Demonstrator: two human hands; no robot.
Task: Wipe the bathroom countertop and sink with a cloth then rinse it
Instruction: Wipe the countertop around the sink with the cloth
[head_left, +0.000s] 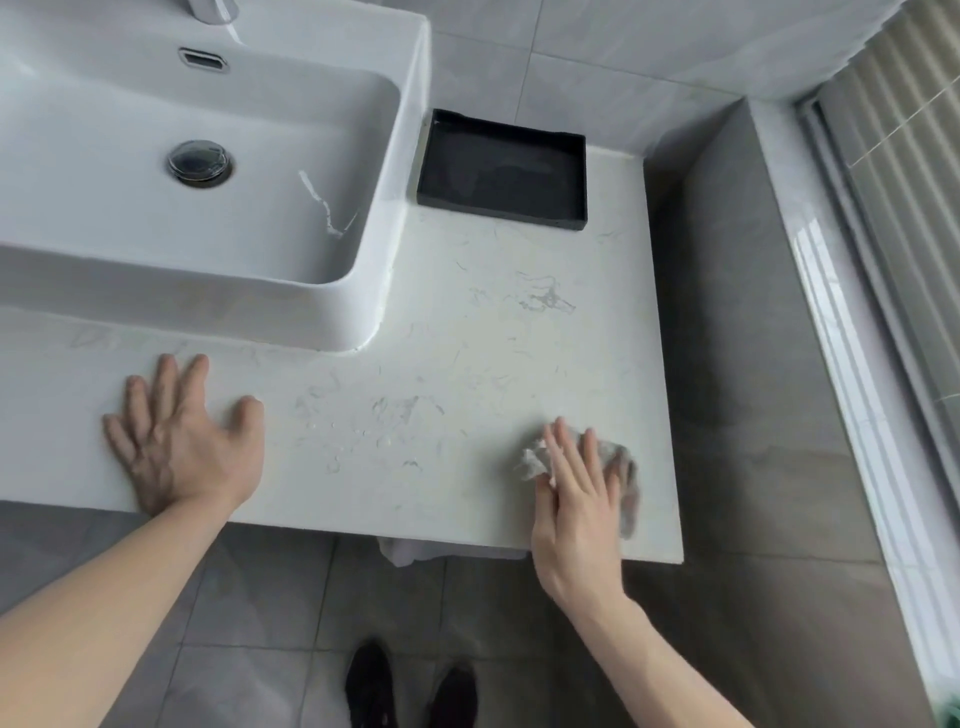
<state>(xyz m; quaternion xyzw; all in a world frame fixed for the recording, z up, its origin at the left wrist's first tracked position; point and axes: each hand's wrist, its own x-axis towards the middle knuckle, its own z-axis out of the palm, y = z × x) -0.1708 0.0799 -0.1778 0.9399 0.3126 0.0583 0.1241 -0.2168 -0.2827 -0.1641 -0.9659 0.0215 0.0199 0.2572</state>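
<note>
A white marbled countertop (467, 338) fills the middle of the head view. On its left stands a white rectangular sink (311, 156) with a chrome drain (200, 162) and an overflow slot. My right hand (576, 499) lies flat with straight fingers on a crumpled pale cloth (621, 467) near the counter's front right corner, pressing it onto the surface. My left hand (182, 441) rests flat, fingers spread, on the counter's front strip below the sink. A few water droplets show between the hands.
A black shallow tray (501, 169) sits at the back of the counter beside the sink. The base of a chrome tap (213, 10) shows at the top. Grey tiled wall (737, 312) borders the counter on the right. My shoes (410, 686) stand on the tiled floor.
</note>
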